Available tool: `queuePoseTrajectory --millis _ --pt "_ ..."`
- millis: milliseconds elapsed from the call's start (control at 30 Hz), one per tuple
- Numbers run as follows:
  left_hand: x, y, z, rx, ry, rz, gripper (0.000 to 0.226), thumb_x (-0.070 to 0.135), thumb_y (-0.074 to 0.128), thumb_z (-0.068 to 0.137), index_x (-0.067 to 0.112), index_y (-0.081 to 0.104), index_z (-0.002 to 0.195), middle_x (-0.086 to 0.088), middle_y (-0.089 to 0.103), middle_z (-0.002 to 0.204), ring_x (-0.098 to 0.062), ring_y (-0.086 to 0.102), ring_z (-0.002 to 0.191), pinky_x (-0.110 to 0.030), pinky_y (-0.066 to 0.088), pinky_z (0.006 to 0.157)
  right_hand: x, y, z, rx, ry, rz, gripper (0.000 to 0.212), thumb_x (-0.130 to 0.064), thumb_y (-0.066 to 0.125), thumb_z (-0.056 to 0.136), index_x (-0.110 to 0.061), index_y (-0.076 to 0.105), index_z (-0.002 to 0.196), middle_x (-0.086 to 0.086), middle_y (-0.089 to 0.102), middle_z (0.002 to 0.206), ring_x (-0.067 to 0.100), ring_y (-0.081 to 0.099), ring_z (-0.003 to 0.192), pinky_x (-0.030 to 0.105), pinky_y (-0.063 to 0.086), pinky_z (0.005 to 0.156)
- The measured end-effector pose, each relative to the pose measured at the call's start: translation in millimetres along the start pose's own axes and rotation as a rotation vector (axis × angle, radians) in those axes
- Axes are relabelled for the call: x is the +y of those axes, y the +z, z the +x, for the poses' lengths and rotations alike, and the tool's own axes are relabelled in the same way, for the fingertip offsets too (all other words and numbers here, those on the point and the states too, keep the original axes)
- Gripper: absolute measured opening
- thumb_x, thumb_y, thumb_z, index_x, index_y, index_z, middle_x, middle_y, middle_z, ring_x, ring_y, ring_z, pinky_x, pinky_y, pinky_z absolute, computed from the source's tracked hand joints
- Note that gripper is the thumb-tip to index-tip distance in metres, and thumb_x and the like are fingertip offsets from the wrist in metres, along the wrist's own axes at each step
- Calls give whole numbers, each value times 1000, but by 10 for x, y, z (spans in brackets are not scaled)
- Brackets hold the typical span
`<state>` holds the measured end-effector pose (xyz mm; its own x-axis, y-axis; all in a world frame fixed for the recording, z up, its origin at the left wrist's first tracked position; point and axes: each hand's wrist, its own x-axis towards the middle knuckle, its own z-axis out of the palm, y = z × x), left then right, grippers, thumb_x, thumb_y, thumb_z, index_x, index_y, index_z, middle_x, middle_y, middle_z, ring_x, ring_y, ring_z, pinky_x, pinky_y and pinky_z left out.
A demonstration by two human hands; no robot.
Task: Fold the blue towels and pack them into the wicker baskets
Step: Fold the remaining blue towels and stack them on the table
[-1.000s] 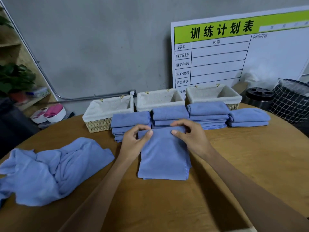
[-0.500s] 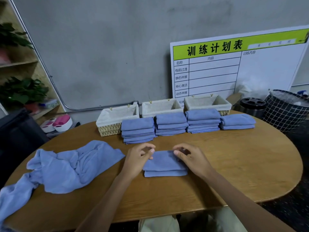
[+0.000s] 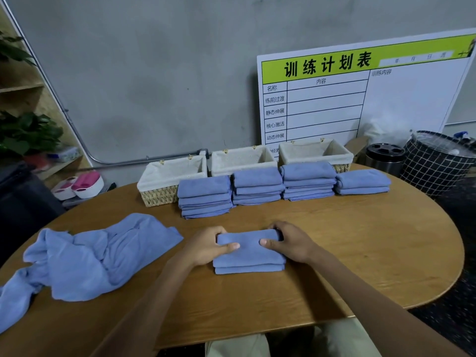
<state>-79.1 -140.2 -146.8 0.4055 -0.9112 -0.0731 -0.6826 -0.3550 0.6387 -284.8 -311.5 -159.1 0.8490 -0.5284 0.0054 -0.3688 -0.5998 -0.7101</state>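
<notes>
Folded towel [image 3: 248, 251], soft blue terry, compact rectangle, lies mid-table [image 3: 360, 240]. Left hand [image 3: 206, 247] and right hand [image 3: 291, 243] pinch its ends, thumbs on top, fingers curled behind. Beyond it, four folded stacks [image 3: 257, 186] front three cloth-lined wicker baskets [image 3: 159, 194], seemingly empty. Crumpled towels [image 3: 98, 256] lie left.
</notes>
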Motion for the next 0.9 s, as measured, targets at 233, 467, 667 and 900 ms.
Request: queuePoseTrajectory --millis 233,467,667,900 --pt "99 187 92 114 -2 -185 53 67 71 78 18 64 97 -6 68 89 -18 65 80 -32 46 69 22 -107 87 101 -3 322 29 -28 71 92 -7 54 104 5 64 93 14 62 82 23 48 66" --pt "108 330 158 211 -33 -118 33 48 71 89 18 61 95 0 64 83 -12 57 73 -23 38 59 37 -38 184 172 -19 191 21 -25 67 94 -17 53 106 5 62 94 17 56 83 27 45 70" --pt "549 230 373 157 -7 -187 38 44 74 87 9 60 86 -2 55 74 -12 51 66 -22 34 57 136 -512 119 129 55 350 35 -25 66 95 -13 50 123 5 61 101 17 61 89 22 49 66" --pt "1793 457 1280 244 126 -131 40 46 70 91 10 52 88 -2 47 74 -18 49 72 -25 33 58 682 -1822 231 432 186 481 44 -26 75 88 -24 54 127 18 60 118 31 62 105 41 56 81"
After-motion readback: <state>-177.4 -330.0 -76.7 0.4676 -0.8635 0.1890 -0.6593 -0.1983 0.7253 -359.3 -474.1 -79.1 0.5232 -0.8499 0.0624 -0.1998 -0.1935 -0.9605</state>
